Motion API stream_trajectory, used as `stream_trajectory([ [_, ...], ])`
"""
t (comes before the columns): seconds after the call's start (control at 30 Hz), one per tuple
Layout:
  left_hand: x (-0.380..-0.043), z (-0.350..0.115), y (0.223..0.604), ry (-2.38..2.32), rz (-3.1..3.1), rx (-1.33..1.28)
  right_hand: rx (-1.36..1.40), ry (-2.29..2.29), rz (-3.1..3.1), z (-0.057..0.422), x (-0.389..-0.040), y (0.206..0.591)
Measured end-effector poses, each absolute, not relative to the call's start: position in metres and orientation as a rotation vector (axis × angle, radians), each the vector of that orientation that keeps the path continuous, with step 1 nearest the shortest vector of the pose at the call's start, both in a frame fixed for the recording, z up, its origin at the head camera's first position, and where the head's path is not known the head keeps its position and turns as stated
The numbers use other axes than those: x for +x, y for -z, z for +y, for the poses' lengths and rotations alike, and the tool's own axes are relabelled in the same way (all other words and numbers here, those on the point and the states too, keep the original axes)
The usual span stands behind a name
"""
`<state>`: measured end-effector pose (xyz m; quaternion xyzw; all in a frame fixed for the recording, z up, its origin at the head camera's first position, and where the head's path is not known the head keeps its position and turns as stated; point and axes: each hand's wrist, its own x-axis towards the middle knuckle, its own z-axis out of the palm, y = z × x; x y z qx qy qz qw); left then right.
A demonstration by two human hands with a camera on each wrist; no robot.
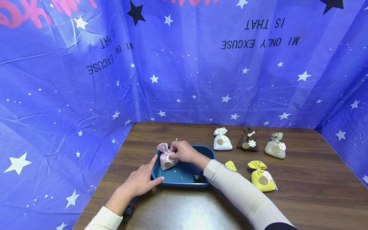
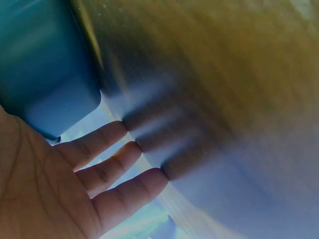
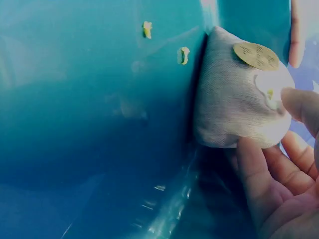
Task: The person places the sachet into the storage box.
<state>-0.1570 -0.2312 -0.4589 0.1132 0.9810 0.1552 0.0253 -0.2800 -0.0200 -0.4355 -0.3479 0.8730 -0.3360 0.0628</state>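
Note:
A pale pink drawstring sachet (image 1: pixel 164 163) stands against the left end of a dark teal tray (image 1: pixel 187 167). My right hand (image 1: pixel 185 151) pinches its upper side; in the right wrist view the thumb lies by the white flower on the sachet (image 3: pixel 224 102) and the fingers curl behind. A round tan label shows on its front. My left hand (image 1: pixel 140 179) is spread at the tray's left corner, fingers along the outer side and thumb by the near rim. In the left wrist view, straight fingertips of the left hand (image 2: pixel 55 189) meet the table beside the tray (image 2: pixel 45 55).
White (image 1: pixel 222 143), brown (image 1: pixel 244 140) and grey-beige (image 1: pixel 273 148) sachets stand at the back right. Nearer lies a yellow sachet (image 1: pixel 260 183); another yellow piece (image 1: pixel 230 165) is partly behind my right forearm. A starry blue curtain (image 1: pixel 184 80) surrounds the wooden table (image 1: pixel 310 179).

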Motion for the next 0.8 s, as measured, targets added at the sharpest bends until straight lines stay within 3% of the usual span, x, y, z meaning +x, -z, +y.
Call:
stream_trajectory([
  [0.8,-0.155,-0.229,0.459,-0.498,3.038,0.335,-0.879,1.363,2.621,0.068,-0.275,0.396],
])
